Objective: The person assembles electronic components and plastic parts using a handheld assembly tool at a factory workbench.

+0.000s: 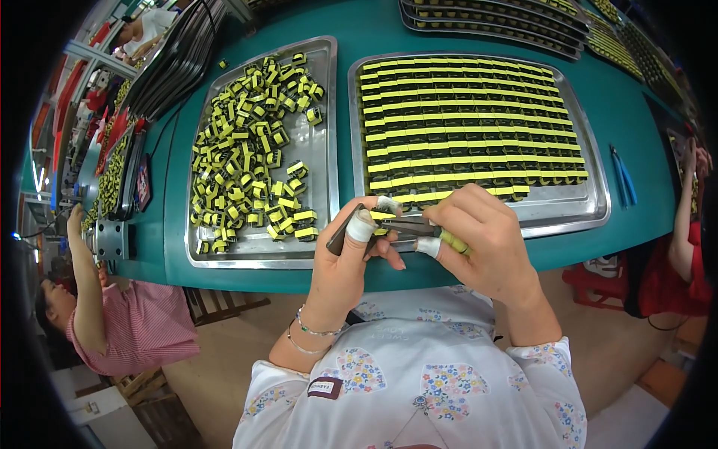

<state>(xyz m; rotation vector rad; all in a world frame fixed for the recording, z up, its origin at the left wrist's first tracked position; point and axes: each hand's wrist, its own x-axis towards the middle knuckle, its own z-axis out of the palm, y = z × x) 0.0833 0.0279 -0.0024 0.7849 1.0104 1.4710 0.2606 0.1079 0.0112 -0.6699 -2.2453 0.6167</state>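
Note:
Between the thumb and fingers of my left hand (340, 262) is a small yellow-and-black transformer (384, 215). A dark flat piece (337, 239) also shows against that palm; its kind is unclear. My right hand (486, 236) is closed round a slim tool (454, 242) with a yellow-green grip and grey metal prongs. The prongs reach to the transformer, and the fingers hide their exact contact. White wraps cover several fingertips. Both hands are over the near edges of two metal trays. Loose transformers (250, 161) are heaped in the left tray (320, 153), while the right tray (580, 206) bears neat rows (471, 123).
Blue-handled pliers (623, 177) lie on the green table (636, 135) at right. Stacked trays (493, 26) stand at the back, with more dark trays (168, 71) at far left. One person (127, 325) is at left; another person's arm (684, 209) is at right.

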